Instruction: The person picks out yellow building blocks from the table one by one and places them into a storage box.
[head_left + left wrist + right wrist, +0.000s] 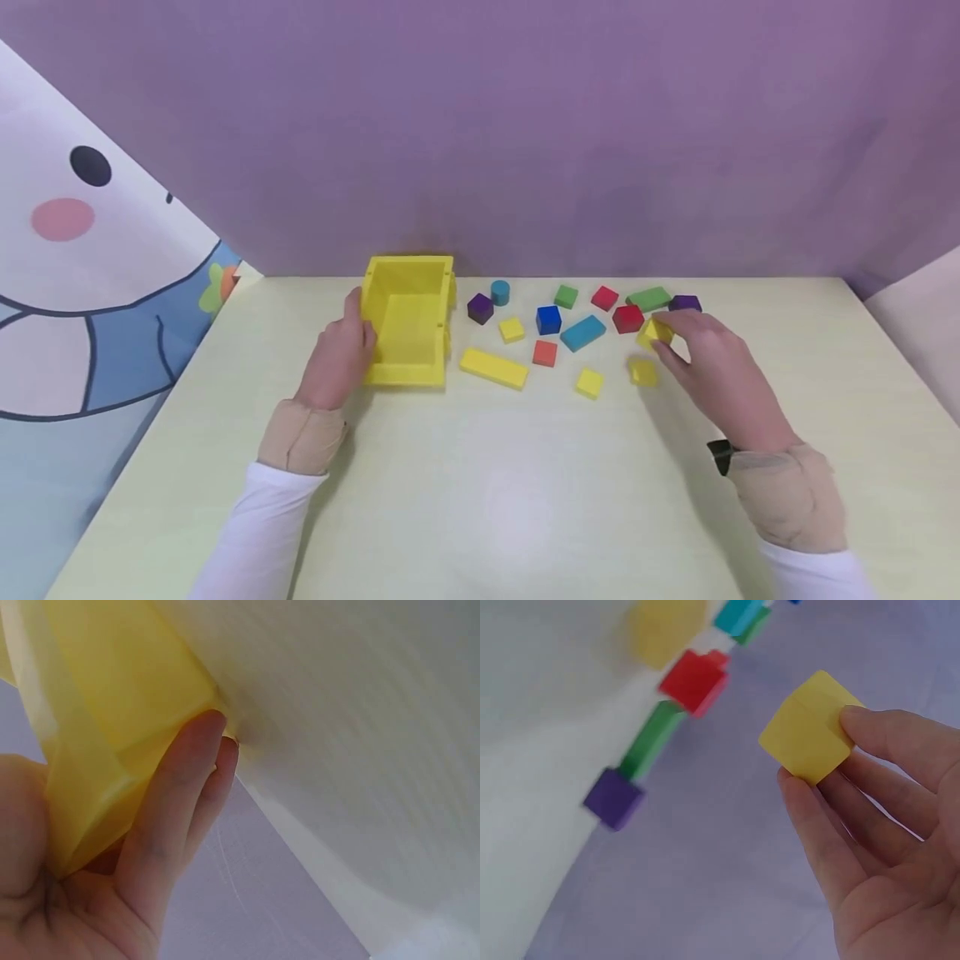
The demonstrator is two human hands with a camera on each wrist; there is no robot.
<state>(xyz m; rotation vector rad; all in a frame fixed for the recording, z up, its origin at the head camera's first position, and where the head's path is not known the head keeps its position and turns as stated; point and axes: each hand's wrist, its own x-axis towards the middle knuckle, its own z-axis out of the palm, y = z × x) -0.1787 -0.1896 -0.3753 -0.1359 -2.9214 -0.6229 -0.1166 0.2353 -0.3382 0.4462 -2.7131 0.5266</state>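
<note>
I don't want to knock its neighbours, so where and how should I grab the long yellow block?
Probably pinch the long yellow block mid-length across its narrow width, from the near side: it lies flat, the yellow box to its left, an orange block to its right.

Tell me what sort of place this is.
Probably a children's play area, or a tabletop staged like one. Small coloured blocks lie scattered on a pale tabletop beside a yellow box, and a large cartoon figure shows at the left.
</note>
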